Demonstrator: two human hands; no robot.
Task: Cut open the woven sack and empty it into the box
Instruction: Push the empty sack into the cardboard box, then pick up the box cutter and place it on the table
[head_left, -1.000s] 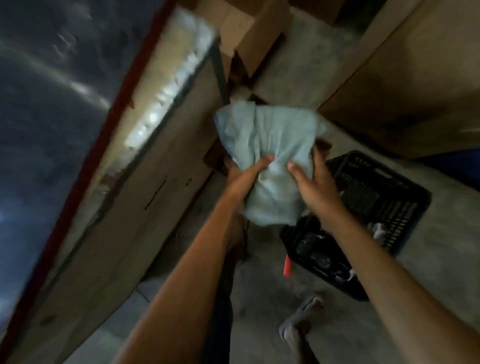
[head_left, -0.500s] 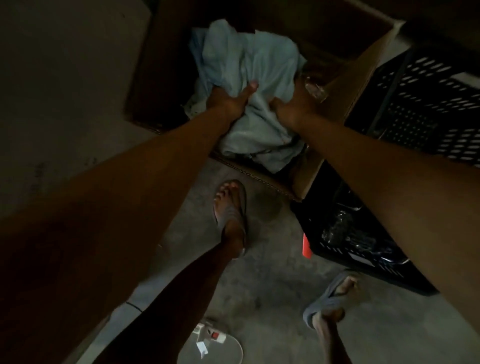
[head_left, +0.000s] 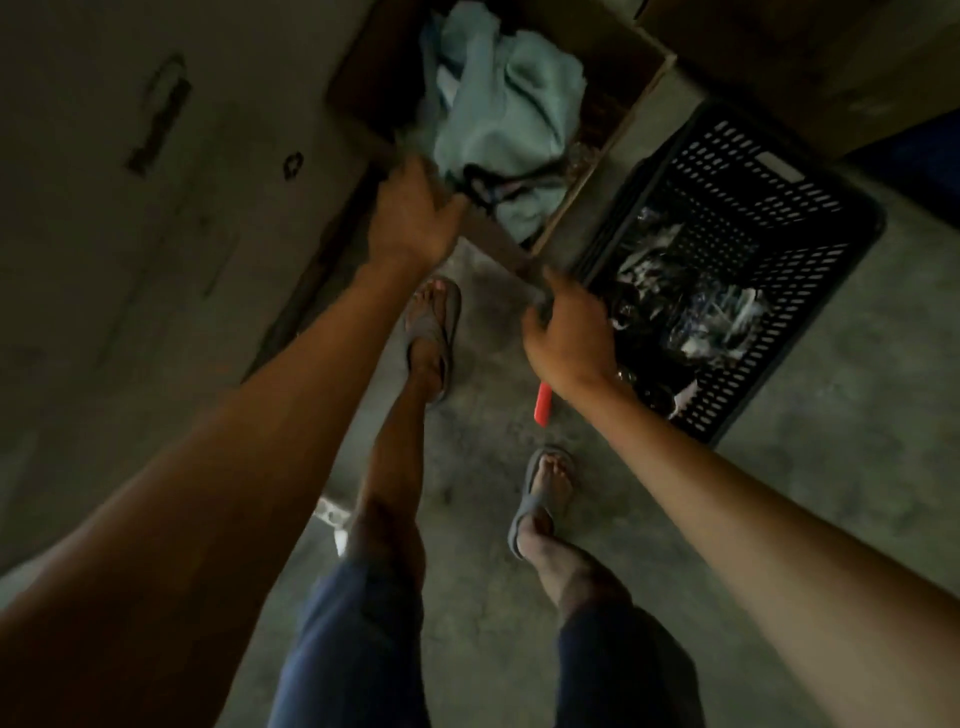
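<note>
Head view: sack (head_left: 506, 124) lies in the box (head_left: 631, 111) at top; my left hand (head_left: 413, 215) and right hand (head_left: 569, 338) grip its near edge, fingers clamped; next, I judge, cutting.

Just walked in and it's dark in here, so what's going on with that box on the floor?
A person in flip-flops stands over an open brown cardboard box on the concrete floor. A crumpled pale blue-grey woven sack lies inside it, held by neither hand. The left hand and right hand are at the box's near edge, apparently gripping it. A black perforated plastic crate of clutter sits right of the box, a small red object beside it.
</note>
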